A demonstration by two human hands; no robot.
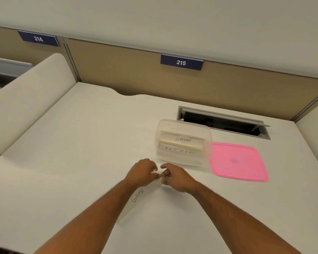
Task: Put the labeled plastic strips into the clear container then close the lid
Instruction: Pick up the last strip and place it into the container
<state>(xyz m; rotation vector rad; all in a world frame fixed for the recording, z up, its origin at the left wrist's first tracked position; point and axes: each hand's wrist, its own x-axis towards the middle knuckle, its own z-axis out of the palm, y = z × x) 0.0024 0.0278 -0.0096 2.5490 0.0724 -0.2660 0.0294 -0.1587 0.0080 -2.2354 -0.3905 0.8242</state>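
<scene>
Cream desk (81, 153) under partition tag 215 (181, 62). My left hand (142, 173) pinches the far end of a pale translucent strip (134, 202) lettered GAMA, lying flat. My right hand (174, 177) curls beside it, apparently holding nothing. Clear container (184, 143) just beyond holds ELEPHANT strip (183, 139); pink lid (239, 162) lies off, beside it.
</scene>
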